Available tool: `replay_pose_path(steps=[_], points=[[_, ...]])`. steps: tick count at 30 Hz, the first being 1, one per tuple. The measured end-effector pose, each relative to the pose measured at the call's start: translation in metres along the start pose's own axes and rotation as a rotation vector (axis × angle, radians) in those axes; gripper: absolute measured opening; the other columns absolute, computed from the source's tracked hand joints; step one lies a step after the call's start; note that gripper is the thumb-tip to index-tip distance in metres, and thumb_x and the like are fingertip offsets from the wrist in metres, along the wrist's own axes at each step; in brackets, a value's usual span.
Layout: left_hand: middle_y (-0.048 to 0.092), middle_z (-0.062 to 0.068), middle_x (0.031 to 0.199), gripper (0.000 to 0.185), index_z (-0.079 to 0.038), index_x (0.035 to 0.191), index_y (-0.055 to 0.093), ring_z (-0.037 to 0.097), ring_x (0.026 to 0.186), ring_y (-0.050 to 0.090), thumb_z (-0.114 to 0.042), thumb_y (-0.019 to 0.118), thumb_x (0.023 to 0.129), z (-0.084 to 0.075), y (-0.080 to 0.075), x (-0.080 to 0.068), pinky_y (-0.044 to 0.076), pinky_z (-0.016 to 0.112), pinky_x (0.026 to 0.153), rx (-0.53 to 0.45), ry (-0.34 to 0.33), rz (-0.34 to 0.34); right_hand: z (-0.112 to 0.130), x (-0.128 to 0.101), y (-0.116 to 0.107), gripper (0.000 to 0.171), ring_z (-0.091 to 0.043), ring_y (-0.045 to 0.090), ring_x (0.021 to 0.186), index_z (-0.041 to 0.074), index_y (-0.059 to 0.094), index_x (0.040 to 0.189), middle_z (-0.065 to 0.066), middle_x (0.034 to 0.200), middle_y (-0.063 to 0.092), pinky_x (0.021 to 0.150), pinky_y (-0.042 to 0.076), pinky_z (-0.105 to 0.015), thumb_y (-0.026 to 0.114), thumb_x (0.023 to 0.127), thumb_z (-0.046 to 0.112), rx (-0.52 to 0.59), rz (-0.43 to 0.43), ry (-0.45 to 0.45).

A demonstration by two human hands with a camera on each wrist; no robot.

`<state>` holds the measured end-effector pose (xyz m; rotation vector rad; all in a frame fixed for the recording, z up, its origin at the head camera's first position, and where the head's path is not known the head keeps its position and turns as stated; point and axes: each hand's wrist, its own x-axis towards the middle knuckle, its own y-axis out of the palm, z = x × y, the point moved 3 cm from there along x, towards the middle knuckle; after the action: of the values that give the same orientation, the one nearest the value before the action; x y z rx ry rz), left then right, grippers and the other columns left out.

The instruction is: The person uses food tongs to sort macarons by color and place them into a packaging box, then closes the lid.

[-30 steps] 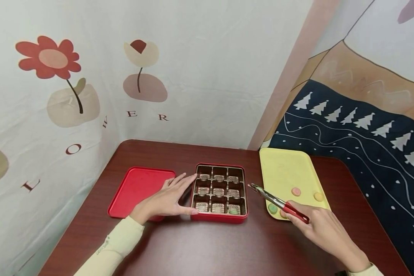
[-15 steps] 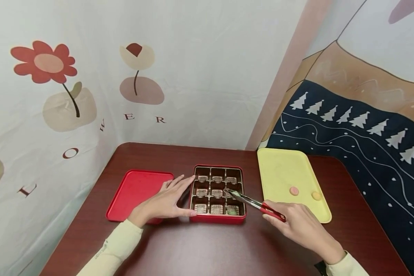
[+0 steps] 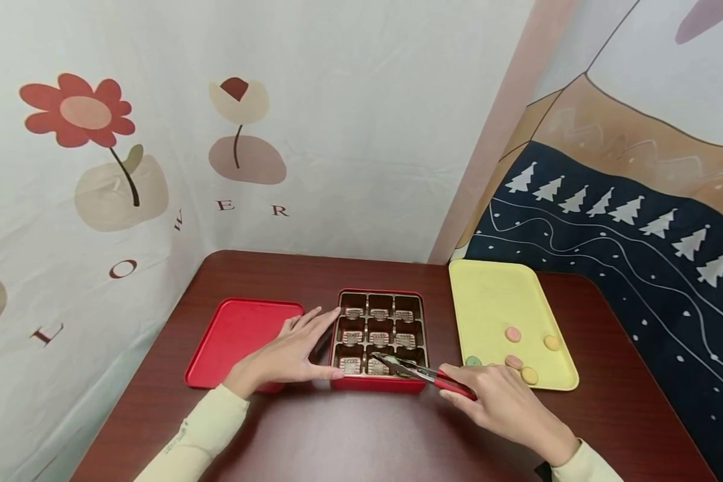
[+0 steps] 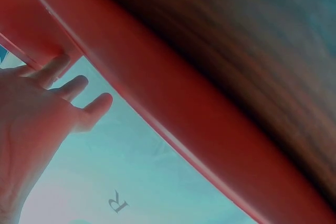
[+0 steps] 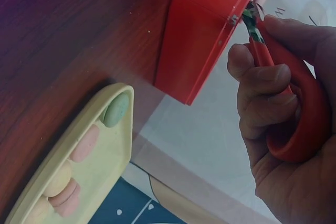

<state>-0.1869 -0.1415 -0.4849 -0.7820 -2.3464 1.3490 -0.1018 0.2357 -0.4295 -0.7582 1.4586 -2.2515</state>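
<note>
A red box [image 3: 378, 383] with a dark, nine-compartment insert stands mid-table. My left hand [image 3: 283, 351] rests against its left side, thumb at the front corner and index finger toward the back, fingers extended. My right hand [image 3: 500, 402] grips red-handled metal tongs [image 3: 416, 369], also seen in the right wrist view as tongs [image 5: 261, 51] squeezed within curled fingers. The tongs' tips reach over the front-middle compartment, and their arms cover much of the front-right one. Whether anything is pinched between the tips, I cannot tell.
Right of the box lies a yellow tray [image 3: 494, 288] holding several macarons, among them a pink macaron [image 3: 513, 334], a yellow macaron [image 3: 551, 343] and a green macaron [image 5: 116, 110]. A red lid [image 3: 241, 335] lies on the left, partly behind the left hand. Printed curtains border the table.
My right hand has carried the tongs leftward from the tray to the box, then toward its front row. My left hand stays against the box. More macarons on the tray's front show now.
</note>
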Motion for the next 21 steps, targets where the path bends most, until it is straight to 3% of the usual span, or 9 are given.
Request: replay_pose_path(steps=[13, 21], points=[[0.032, 0.004, 0.177, 0.12, -0.017, 0.177, 0.02, 0.04, 0.164, 0.019, -0.082, 0.07, 0.089, -0.0012, 0.0015, -0.0008, 0.016, 0.072, 0.124, 0.004, -0.018, 0.009, -0.0007, 0.0014, 0.0039, 0.037, 0.002, 0.035, 0.054, 0.017, 0.082, 0.129, 0.025, 0.069, 0.053, 0.05, 0.029, -0.022, 0.085, 0.098, 0.036, 0.021, 0.052, 0.057], [0.03, 0.004, 0.177, 0.12, -0.019, 0.177, 0.019, 0.039, 0.164, 0.018, -0.083, 0.07, 0.088, -0.001, 0.001, -0.0013, 0.015, 0.072, 0.124, -0.004, -0.026, 0.011, 0.0004, 0.0018, 0.0041, 0.038, 0.003, 0.04, 0.057, 0.015, 0.082, 0.129, 0.018, 0.078, 0.067, 0.052, 0.034, -0.023, 0.086, 0.097, 0.036, 0.006, 0.026, 0.023]])
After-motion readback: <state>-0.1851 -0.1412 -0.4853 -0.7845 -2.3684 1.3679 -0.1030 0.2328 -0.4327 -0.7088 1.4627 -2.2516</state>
